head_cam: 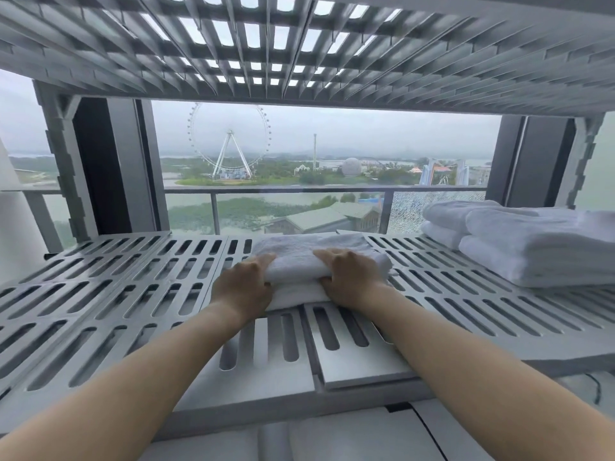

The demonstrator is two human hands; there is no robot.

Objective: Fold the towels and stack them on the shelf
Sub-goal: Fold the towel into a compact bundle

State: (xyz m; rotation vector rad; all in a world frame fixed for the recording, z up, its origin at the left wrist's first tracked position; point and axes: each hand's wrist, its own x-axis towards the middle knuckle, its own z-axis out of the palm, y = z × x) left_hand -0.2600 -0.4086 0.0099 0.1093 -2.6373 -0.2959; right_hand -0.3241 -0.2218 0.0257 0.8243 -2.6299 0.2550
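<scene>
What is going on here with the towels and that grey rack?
A person is putting white towels away. The left hand and the right hand both grip a folded towel that rests on the middle of the slatted grey shelf. A stack of folded towels sits at the shelf's right end, apart from this one. Beyond the shelf, a Ferris wheel shows outside.

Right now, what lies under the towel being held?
Only the slotted grey shelf shows beneath the folded white towel; the patch directly under it is covered.
</scene>
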